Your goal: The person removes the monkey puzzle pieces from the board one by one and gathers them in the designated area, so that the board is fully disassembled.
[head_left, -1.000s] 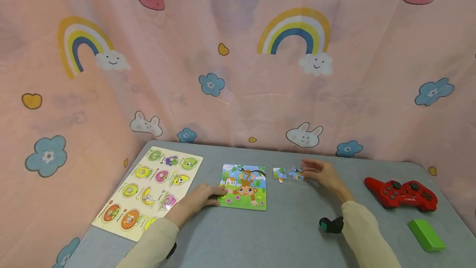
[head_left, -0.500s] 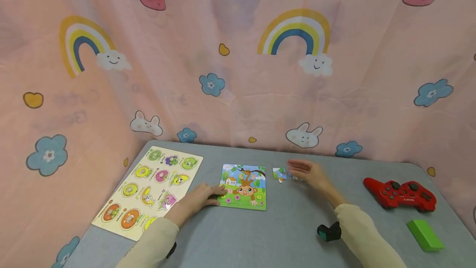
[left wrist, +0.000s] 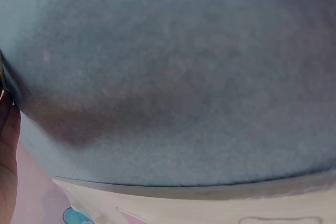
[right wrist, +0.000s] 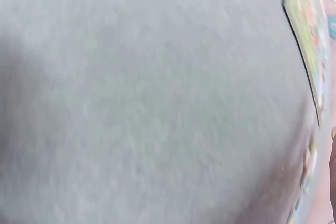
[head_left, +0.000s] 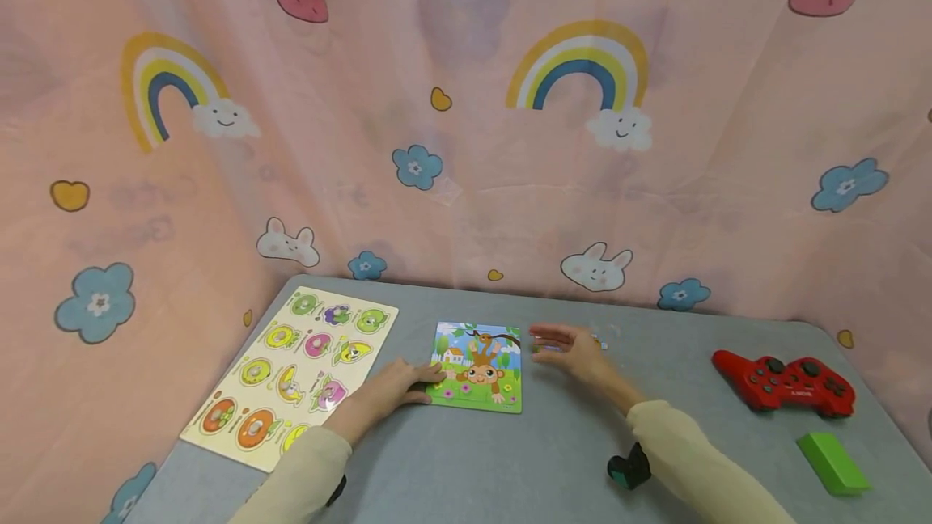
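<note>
A square monkey jigsaw puzzle [head_left: 476, 386] lies flat on the table in the head view. My left hand [head_left: 396, 386] rests at its left side, the fingertips touching that edge; the left wrist view catches only fingers [left wrist: 8, 145] at its border. To the right of the puzzle, my right hand [head_left: 578, 354] reaches leftward over loose jigsaw pieces, fingers fairly straight. One piece [head_left: 600, 342] peeks out behind the hand, and bits of another show between the fingers. Blurred at the right border of the right wrist view are the puzzle [right wrist: 306, 35] and pieces [right wrist: 310, 163].
A cream fruit peg board [head_left: 298, 378] lies at the left of the grey table [head_left: 510, 467]. At the right are a red game controller [head_left: 790, 382] and a green block [head_left: 833, 463]. A pink patterned cloth [head_left: 466, 209] hangs behind the table.
My right hand has moved left across the loose pieces toward the puzzle, uncovering part of the right piece and covering the left one. My left hand and the puzzle have stayed put.
</note>
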`<state>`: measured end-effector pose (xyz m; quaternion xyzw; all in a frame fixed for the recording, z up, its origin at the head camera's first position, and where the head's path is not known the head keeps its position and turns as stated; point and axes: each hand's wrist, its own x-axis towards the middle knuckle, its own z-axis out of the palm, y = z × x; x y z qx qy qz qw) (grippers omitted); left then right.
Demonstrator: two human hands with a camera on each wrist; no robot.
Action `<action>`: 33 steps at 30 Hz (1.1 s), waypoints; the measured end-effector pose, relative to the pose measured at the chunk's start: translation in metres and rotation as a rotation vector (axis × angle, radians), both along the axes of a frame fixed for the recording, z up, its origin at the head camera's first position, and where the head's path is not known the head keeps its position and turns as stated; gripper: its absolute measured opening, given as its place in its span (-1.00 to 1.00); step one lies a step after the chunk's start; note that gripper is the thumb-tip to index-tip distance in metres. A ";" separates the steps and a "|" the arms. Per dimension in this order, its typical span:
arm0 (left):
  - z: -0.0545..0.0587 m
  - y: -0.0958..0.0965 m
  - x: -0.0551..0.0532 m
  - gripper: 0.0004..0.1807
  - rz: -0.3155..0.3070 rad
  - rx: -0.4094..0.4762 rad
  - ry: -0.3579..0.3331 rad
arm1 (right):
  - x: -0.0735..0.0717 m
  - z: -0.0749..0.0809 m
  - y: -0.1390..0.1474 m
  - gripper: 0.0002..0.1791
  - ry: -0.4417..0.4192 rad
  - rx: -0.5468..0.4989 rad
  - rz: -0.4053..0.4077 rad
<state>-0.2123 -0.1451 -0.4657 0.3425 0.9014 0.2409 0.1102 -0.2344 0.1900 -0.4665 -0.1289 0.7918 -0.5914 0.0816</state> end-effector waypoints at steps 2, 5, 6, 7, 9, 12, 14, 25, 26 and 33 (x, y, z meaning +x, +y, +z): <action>0.000 0.000 0.000 -0.52 -0.001 0.001 0.001 | 0.000 -0.004 -0.006 -0.46 -0.015 -0.019 0.022; 0.000 -0.001 0.000 -0.52 -0.005 0.005 0.005 | 0.001 -0.010 -0.015 -0.46 -0.052 -0.046 0.027; 0.000 -0.001 0.001 -0.52 -0.009 0.008 0.010 | 0.001 -0.013 -0.019 -0.46 -0.060 -0.044 0.018; 0.000 -0.001 0.001 -0.52 -0.009 0.006 0.012 | 0.001 -0.015 -0.022 -0.46 -0.065 -0.039 0.001; 0.000 -0.001 0.001 -0.52 -0.010 0.006 0.018 | 0.001 -0.017 -0.030 -0.46 -0.068 -0.012 -0.056; 0.000 -0.002 0.000 -0.52 -0.008 0.005 0.021 | 0.000 -0.018 -0.042 -0.47 -0.050 0.075 -0.158; 0.000 -0.002 0.000 -0.52 -0.004 0.005 0.016 | 0.000 -0.017 -0.049 -0.47 -0.040 0.126 -0.220; -0.001 -0.001 0.000 -0.52 0.005 0.013 -0.012 | -0.005 -0.015 -0.064 -0.45 -0.012 0.251 -0.319; 0.000 -0.001 0.000 -0.52 0.005 0.014 -0.016 | -0.006 -0.015 -0.064 -0.45 -0.014 0.263 -0.321; -0.001 -0.001 0.000 -0.52 0.019 0.004 -0.024 | -0.010 -0.007 -0.066 -0.44 -0.051 0.351 -0.307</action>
